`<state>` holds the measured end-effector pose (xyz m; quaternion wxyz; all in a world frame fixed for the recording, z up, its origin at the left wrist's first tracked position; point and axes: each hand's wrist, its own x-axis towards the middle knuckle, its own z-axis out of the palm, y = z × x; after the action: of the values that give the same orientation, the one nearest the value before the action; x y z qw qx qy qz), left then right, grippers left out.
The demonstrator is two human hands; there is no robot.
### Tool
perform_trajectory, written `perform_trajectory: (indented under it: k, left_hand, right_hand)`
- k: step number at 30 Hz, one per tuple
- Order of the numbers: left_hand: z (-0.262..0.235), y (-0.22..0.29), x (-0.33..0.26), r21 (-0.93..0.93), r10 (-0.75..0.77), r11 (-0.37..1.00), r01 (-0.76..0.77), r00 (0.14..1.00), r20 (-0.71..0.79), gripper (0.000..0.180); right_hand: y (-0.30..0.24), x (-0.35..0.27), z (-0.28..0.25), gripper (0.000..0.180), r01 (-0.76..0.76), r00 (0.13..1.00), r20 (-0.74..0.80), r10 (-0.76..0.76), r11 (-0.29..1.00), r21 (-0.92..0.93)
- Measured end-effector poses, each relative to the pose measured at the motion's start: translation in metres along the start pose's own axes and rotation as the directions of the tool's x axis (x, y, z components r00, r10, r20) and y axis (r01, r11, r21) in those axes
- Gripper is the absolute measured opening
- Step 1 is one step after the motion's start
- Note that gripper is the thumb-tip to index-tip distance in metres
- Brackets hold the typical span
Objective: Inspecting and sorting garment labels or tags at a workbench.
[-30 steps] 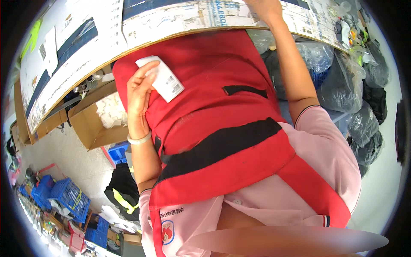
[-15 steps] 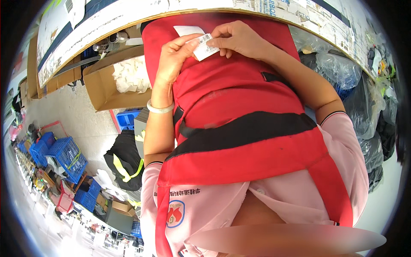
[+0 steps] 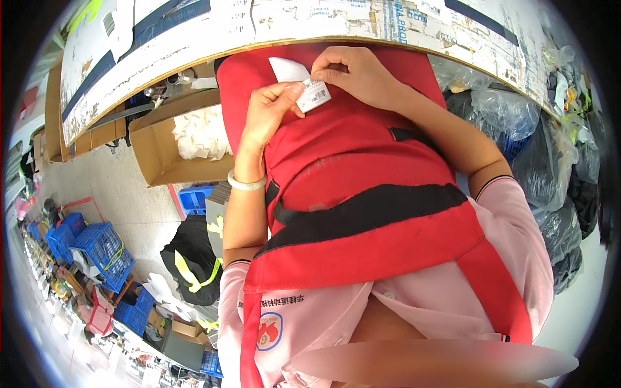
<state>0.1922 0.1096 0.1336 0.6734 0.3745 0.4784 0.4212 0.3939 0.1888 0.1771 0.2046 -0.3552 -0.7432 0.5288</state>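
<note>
Ahead of you stood a scuffed table (image 3: 352, 24). Over your red apron (image 3: 362, 149), your left hand (image 3: 265, 115) pinched a white label (image 3: 316, 97) between thumb and fingers; your right hand (image 3: 361, 72), fingers bent toward its thumb, was at the label's upper edge, its grip unclear.

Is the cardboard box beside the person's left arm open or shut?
Open: no cover lies across the cardboard box, and white pieces are visible inside it.
</note>
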Motion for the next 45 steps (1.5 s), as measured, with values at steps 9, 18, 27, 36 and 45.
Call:
perform_trajectory:
  k: [9, 18, 27, 36, 45]
  left_hand:
    - [-0.003, 0.002, 0.003, -0.163, -0.049, 0.986, 0.035, 0.995, -0.082, 0.044]
    - [-0.006, 0.002, 0.004, -0.114, -0.085, 0.991, 0.074, 0.992, -0.094, 0.035]
    - [-0.003, 0.001, 0.005, -0.181, -0.072, 0.982, 0.057, 0.995, -0.075, 0.032]
    - [-0.002, 0.001, 0.004, -0.162, -0.063, 0.986, 0.045, 0.993, -0.102, 0.031]
    - [-0.001, 0.002, 0.002, -0.186, -0.067, 0.981, 0.046, 0.992, -0.107, 0.030]
  right_hand:
    - [-0.006, 0.030, -0.054, 0.019, -0.197, 0.964, -0.169, 0.207, 0.978, 0.074]
    - [-0.010, 0.053, -0.060, 0.016, -0.339, 0.929, -0.097, 0.357, 0.927, 0.159]
    - [-0.008, 0.055, -0.060, 0.016, -0.356, 0.921, -0.108, 0.375, 0.920, 0.161]
    - [-0.009, 0.055, -0.059, 0.017, -0.334, 0.930, -0.113, 0.350, 0.932, 0.140]
    - [-0.013, 0.055, -0.057, 0.017, -0.343, 0.928, -0.126, 0.352, 0.935, 0.088]
